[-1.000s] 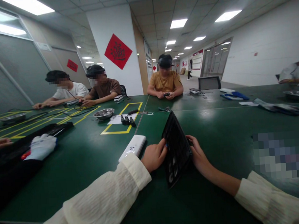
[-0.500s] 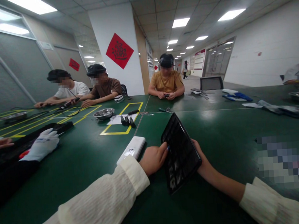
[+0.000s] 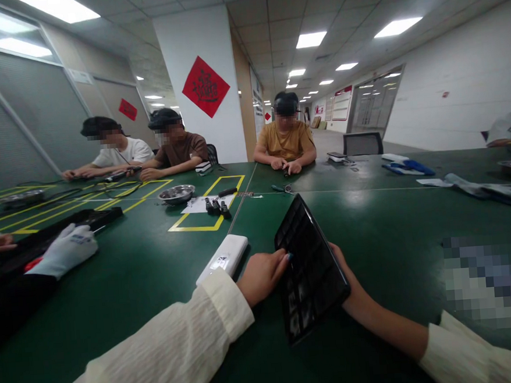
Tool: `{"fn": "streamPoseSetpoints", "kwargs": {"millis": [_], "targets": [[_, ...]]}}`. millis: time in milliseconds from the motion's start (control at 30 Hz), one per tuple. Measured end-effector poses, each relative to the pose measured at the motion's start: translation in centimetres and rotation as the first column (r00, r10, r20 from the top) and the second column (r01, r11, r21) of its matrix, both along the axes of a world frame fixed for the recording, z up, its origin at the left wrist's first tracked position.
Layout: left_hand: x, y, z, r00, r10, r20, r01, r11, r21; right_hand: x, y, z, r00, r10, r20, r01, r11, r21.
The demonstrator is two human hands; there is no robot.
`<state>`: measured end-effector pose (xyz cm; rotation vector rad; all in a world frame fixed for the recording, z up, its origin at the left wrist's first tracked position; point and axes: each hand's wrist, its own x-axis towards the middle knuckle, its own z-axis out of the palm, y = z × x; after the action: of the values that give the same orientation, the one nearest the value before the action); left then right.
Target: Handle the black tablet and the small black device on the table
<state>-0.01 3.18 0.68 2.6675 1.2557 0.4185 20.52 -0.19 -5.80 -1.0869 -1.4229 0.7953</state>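
A black tray with a grid of shallow compartments stands tilted up above the table, its open face turned to the left. My right hand grips it by the right edge, the fingers mostly hidden behind it. At the tray's face, my left hand is closed in a pinch. A small blue spot shows at its fingertips, too small to name. Beside the left wrist lies a white, flat, rounded block with a label, like a power bank, partly covered by the sleeve.
On the green table are a metal bowl, several black cylindrical parts by white paper, and pliers. A co-worker's gloved hand rests by a black case at left. Gloves lie at right.
The tray and my right hand have shifted slightly down and to the right. My left fingertips remain at the tray's face. The co-worker opposite has lowered their hands toward the table.
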Motion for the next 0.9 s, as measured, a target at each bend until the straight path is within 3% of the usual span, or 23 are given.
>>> {"fn": "streamPoseSetpoints", "kwargs": {"millis": [467, 733, 900], "targets": [[-0.1, -0.5, 0.1, 0.999, -0.038, 0.037, 0.039, 0.999, -0.03, -0.2, -1.2, 1.4, 0.998, 0.021, 0.067, -0.019, 0.999, -0.03], [0.3, -0.6, 0.0, 0.975, 0.119, 0.187, -0.09, 0.983, -0.158, -0.7, -1.2, 1.7, 0.995, 0.052, 0.084, -0.047, 0.997, -0.058], [0.6, -0.5, -0.2, 0.989, 0.148, 0.03, -0.146, 0.988, -0.05, -0.9, -1.0, 1.6, 0.997, 0.013, 0.082, -0.009, 0.998, -0.057]]}}
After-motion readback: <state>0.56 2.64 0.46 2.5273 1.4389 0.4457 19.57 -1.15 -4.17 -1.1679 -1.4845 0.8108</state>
